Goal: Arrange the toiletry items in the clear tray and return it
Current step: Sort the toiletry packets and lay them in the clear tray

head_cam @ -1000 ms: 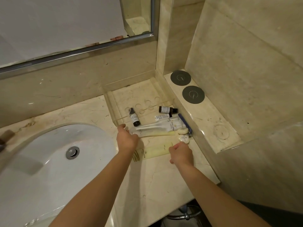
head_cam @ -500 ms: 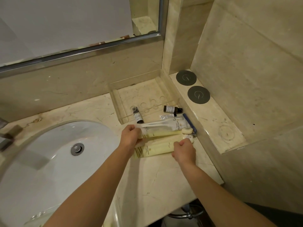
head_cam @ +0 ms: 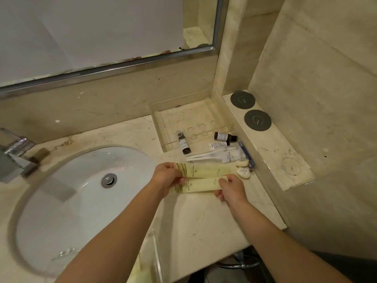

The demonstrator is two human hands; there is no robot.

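Left hand [head_cam: 166, 176] grip is closed on the striped end of the upper yellow packet [head_cam: 206, 172], fingers curled over its edge. Right hand [head_cam: 229, 189] grip pinches the opposite end of the lower yellow packet [head_cam: 199, 185]. Both packets lie side by side, long edges touching, spanning between the two grips just over the marble bench [head_cam: 193, 221]; can't tell if they rest on it or are lifted. Clear tray [head_cam: 161, 127] sits beyond the grips against the back wall, in the corner, well apart from both hands. One small dark bottle [head_cam: 184, 145] lies across the tray's near edge, beyond the left grip. Second dark bottle [head_cam: 224, 137] lies on its side beyond the right grip, by the tray's near right corner; can't tell whether inside or just out of it. Small white tube [head_cam: 218, 144] just on the near side of that bottle. White packet [head_cam: 216, 156] lies directly beyond the upper yellow packet, touching or nearly so. Two small round soaps [head_cam: 243, 173] sit just beyond the right grip, close to the fingertips, against the raised ledge [head_cam: 275, 160]. Blue item [head_cam: 245, 153] runs along the ledge foot beside them. Sink basin [head_cam: 81, 190] is outboard of the left grip. Two dark round coasters [head_cam: 257, 120] on the ledge, far beyond the right grip.
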